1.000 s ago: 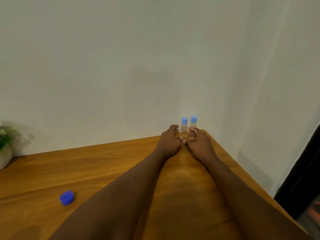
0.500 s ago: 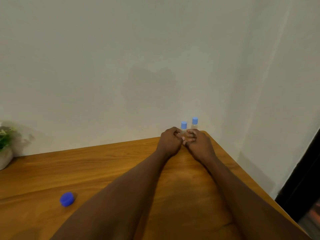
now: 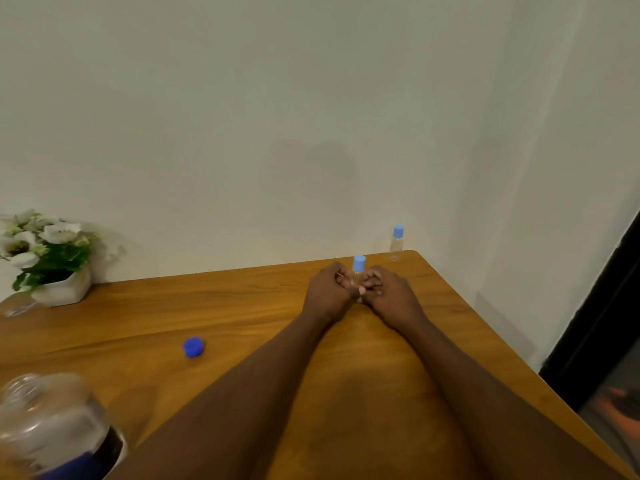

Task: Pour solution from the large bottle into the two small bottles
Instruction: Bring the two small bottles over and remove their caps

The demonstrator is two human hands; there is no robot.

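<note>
Both hands hold one small clear bottle [image 3: 358, 268] with a light blue cap, upright near the table's far right part. My left hand [image 3: 329, 292] wraps it from the left, my right hand [image 3: 389, 294] from the right; only its cap and neck show. The second small bottle [image 3: 397, 242], capped in light blue, stands alone at the far right corner by the wall. The large clear bottle [image 3: 48, 424] with a dark label stands uncapped at the near left, blurred. Its dark blue cap [image 3: 193, 347] lies on the wooden table [image 3: 173, 306].
A white pot with white flowers [image 3: 52, 261] stands at the far left by the wall. A clear object [image 3: 17, 304] lies next to the pot. The table's right edge [image 3: 502, 341] drops off beside a dark doorway. A pale wall backs the table.
The two hands have drawn one small bottle nearer along the table, away from the other, which stays at the corner. The view has tilted down and left, showing the large bottle and flowers.
</note>
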